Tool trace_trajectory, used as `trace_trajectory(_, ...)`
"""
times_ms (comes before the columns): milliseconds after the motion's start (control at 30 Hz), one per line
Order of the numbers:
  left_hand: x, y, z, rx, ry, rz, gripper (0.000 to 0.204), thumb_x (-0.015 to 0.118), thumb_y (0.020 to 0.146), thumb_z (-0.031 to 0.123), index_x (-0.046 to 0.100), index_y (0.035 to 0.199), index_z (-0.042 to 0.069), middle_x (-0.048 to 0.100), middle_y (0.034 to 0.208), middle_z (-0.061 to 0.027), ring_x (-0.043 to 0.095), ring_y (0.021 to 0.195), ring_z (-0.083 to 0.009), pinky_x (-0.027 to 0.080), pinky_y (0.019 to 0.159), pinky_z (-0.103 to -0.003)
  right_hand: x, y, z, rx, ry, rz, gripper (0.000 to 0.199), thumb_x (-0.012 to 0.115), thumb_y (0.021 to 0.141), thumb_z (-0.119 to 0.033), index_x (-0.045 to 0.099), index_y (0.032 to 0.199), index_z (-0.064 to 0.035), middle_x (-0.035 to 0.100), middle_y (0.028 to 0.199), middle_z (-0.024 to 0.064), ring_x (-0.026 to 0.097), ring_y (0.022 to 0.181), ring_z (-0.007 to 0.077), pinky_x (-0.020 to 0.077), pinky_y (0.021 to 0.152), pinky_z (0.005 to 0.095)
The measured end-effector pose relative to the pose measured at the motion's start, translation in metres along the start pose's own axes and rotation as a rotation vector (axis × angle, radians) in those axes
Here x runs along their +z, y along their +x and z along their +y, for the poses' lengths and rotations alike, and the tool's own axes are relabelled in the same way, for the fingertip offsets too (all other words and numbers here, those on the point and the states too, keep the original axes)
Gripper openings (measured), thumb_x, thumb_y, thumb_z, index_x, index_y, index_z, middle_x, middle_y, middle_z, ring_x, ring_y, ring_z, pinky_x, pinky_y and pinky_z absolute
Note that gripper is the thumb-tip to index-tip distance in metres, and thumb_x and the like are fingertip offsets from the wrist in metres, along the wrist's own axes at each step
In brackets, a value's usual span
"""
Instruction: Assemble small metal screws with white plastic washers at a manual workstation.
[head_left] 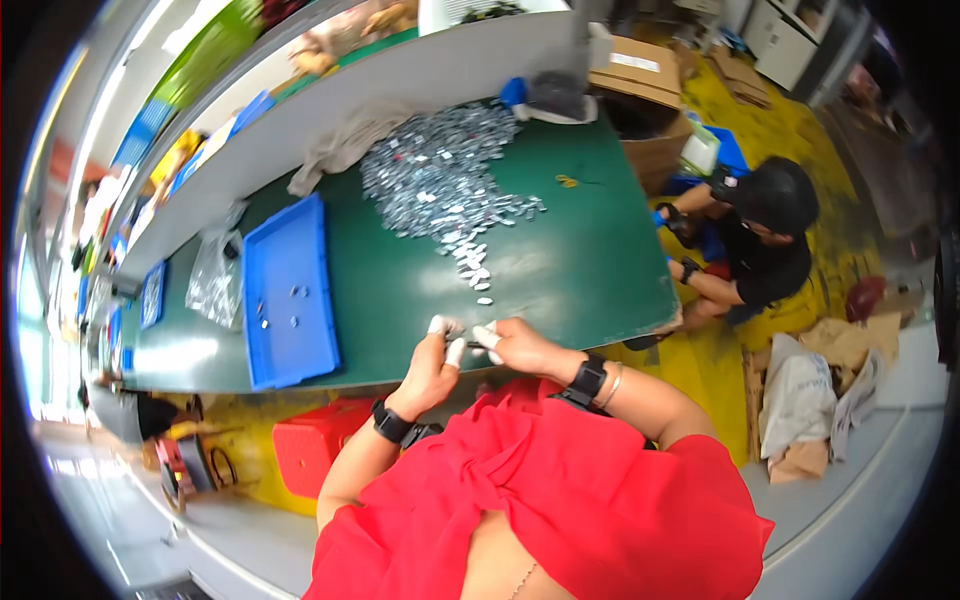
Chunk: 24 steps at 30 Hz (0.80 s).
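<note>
My left hand [432,362] and my right hand [520,347] meet at the near edge of the green table [580,270]. White covers sit on several fingertips of both hands. Pinched between the two hands is a small dark piece, mostly hidden by the fingers, so its kind cannot be made out. Just beyond them, a trail of small shiny metal pieces [470,262] leads back to a big spread-out pile [430,170] of the same silvery pieces. Left of my hands lies a shallow blue tray [290,345] with a few small pieces in it.
A grey cloth [345,150] and a clear plastic bag [212,285] lie on the table. Yellow-handled scissors [568,181] rest at the right. Another person [765,240] crouches beyond the right edge, near cardboard boxes [640,75]. A red stool [310,445] stands below at the left.
</note>
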<state>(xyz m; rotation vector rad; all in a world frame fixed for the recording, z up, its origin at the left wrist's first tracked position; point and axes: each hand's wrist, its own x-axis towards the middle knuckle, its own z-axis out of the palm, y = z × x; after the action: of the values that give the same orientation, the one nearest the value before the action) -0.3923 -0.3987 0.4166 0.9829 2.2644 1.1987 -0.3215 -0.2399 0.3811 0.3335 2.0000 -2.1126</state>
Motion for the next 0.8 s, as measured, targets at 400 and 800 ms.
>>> trace_trajectory(400,-0.077,-0.024,-0.047,-0.016,-0.318,-0.031,0.013,0.053,0.087,0.006,0.051,0.099,0.001,0.054,0.074,-0.0022,0.051,0.068,-0.0092,0.043,0.065,-0.024,0.070,0.038,-0.016,0.151,0.140,-0.050,0.020,0.058,0.086,-0.021,0.064,0.082,-0.0021,0.054,0.066,-0.0022,0.045,0.058,0.0074,0.0379,0.053,0.0233)
trace_trajectory(800,-0.173,0.036,-0.184,0.022,0.659,0.532,0.038,0.059,0.073,0.004,0.054,0.111,0.003,0.052,0.111,-0.0209,0.048,0.103,-0.0351,0.039,0.090,-0.041,0.038,0.024,0.003,0.048,-0.158,0.472,0.020,0.062,0.082,-0.017,0.062,0.090,0.0022,0.064,0.076,0.0045,0.056,0.071,0.0089,0.0448,0.063,0.0251)
